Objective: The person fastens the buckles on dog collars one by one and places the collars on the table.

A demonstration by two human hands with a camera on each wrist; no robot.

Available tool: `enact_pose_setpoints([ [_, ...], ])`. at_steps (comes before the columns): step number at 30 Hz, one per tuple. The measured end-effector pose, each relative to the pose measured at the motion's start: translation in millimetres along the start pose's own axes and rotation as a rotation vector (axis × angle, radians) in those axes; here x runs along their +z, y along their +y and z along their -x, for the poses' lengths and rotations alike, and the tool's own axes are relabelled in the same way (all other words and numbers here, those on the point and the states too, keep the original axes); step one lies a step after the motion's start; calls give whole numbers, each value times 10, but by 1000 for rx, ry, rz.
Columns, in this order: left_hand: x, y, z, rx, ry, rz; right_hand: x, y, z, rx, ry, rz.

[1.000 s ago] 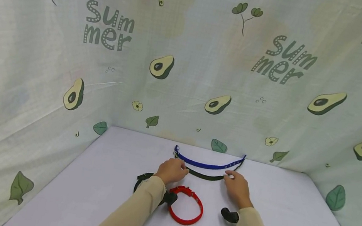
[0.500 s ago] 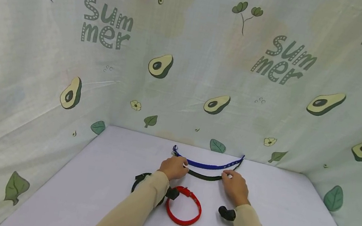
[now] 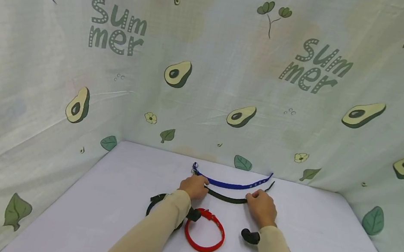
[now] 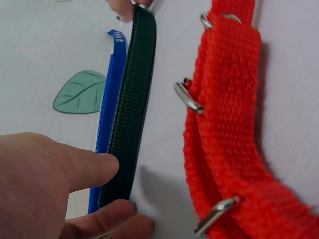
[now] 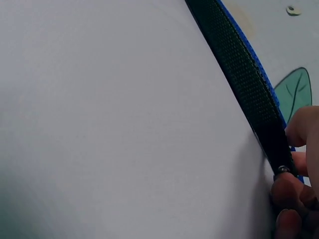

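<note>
A dark green pet collar (image 3: 226, 198) lies stretched out in a shallow curve between both hands. My left hand (image 3: 194, 186) pinches its left part, with the thumb on one face and fingers on the other in the left wrist view. Toward the other end, my right hand (image 3: 262, 206) pinches the strap near a small metal stud, and the tip sticks out beyond the fingers. Just behind lies a blue collar (image 3: 232, 186), also unbuckled, with metal rings at its left end. The left hand partly hides the green collar's left end.
A red collar (image 3: 203, 249), buckled into a loop, lies nearer on the white table (image 3: 324, 249). Left of it, a black collar (image 3: 153, 201) is mostly covered by the left forearm. A cloth with avocado prints (image 3: 212, 58) hangs behind the table.
The green collar has shifted slightly toward me, and its right tip now stands apart from the blue collar's end. Both hands keep their pinch; the right has moved a little left.
</note>
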State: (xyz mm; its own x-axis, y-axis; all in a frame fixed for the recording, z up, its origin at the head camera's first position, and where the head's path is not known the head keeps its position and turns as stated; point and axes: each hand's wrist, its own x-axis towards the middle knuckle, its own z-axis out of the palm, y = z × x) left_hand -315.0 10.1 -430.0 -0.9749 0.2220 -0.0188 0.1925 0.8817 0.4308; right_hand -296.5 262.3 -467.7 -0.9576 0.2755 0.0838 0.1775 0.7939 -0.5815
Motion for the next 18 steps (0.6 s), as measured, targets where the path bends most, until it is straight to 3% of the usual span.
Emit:
enact_pose_setpoints([
  [4,23,-12,-24,-8,-4,-14,29,-10,39,16,25,-18],
  [11,75,-37,-92,22,66,-81,43,-38,109,47,68,-75],
  [18,75,-77,-21,54,124,-74,41,-33,160,23,71,-82],
])
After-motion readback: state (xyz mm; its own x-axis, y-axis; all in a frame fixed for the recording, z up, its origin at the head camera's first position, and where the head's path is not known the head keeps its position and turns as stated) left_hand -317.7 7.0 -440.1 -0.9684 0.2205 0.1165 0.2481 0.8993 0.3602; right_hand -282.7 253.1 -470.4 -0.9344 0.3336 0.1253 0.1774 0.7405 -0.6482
